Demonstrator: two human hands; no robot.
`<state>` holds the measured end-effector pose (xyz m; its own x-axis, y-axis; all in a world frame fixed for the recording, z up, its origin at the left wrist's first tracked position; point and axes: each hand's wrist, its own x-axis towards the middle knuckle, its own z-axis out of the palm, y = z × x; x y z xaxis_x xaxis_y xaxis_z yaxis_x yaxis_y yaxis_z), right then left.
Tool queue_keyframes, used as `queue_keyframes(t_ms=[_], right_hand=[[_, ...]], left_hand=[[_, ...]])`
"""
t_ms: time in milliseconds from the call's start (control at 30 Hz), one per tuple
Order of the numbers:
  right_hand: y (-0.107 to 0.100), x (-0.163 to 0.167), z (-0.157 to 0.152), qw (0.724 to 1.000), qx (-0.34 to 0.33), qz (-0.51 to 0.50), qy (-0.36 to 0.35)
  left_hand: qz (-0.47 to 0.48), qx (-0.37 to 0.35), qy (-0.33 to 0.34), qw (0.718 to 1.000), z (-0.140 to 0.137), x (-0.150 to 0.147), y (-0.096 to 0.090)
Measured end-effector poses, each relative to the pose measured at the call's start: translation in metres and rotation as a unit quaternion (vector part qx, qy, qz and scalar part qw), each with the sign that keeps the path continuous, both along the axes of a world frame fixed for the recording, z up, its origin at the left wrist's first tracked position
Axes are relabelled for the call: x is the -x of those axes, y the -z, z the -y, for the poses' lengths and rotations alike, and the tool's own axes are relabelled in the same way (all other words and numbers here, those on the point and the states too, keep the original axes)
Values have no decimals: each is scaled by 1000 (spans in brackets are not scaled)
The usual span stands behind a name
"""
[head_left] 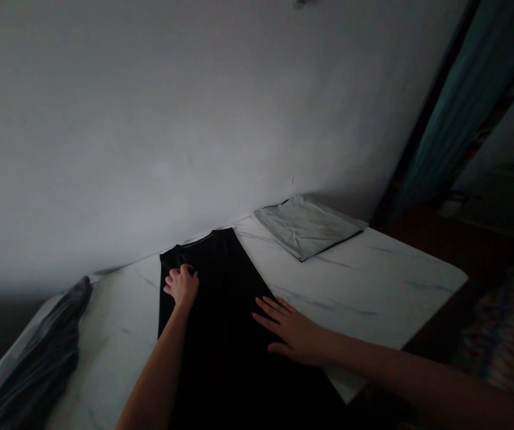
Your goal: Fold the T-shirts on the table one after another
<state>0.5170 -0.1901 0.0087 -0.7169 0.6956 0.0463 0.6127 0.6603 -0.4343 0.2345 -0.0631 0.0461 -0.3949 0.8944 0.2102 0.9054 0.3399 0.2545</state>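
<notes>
A long black shirt (221,322) lies spread over the white marbled table, its neckline near the wall and its sides straight. On its upper left part rests my left hand (182,285), fingers curled in against the cloth and closed; the fingertips are partly hidden. My right hand (295,334) lies palm down across the shirt's right edge, with its fingers stretched out and apart. The lower end of the shirt runs into shadow and out of view.
A folded light grey garment (308,224) lies at the back of the table (418,275). Dark grey cloth (46,364) drapes over the left end. The wall (171,119) stands along the back edge. A teal curtain (458,107) hangs at right, near patterned fabric (511,334).
</notes>
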Motion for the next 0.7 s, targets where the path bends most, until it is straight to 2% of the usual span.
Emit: queue_keyframes(t_ms=[100,167,233,367,500,700], right_hand=[[-2,-17,32,999,31,-17,-9],[-2,-23,37,999,35,-30,0],[-5,-22,25,999,22,-39,29],[-11,-2,-30,994,-38,-22,101],[-6,17,-76,989,-67,17,128],[14,17,-84,986,-79,39,143]], left_hand=[[-49,-19,61,997,37,-32,-6],[-36,42,120,991,65,-54,-5],[-15,102,146,984,88,-74,-2],[12,119,104,987,112,-95,1],[66,127,63,988,120,-105,-2],[69,126,45,989,129,-115,0]])
